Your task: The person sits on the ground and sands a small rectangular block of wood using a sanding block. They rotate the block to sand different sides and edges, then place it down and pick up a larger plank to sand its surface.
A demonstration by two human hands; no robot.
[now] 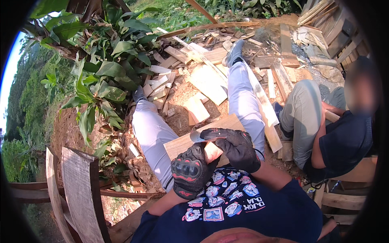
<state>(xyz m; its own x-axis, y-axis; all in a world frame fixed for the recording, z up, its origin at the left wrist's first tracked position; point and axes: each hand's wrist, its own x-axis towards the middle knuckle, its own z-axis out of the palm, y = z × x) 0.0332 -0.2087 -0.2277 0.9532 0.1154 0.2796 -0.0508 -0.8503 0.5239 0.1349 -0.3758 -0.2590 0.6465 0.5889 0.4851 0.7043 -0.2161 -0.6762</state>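
Both of my hands wear black gloves with red trim and meet above my lap. My left hand [189,172] is closed around a small piece of wood [212,152], whose pale end shows between the gloves. My right hand [238,149] is closed at the far side of that piece, its fingers over a curved metal blade [198,136]. The blade's handle is hidden. Beneath the hands, a wide wooden board [177,146] lies across my thighs.
Offcuts and a pale flat board [208,84] litter the ground between my outstretched legs. A long plank [265,115] runs beside my right leg. Another person [338,133] sits close on the right. Upright weathered boards [83,190] stand at left; leafy plants [109,69] grow beyond.
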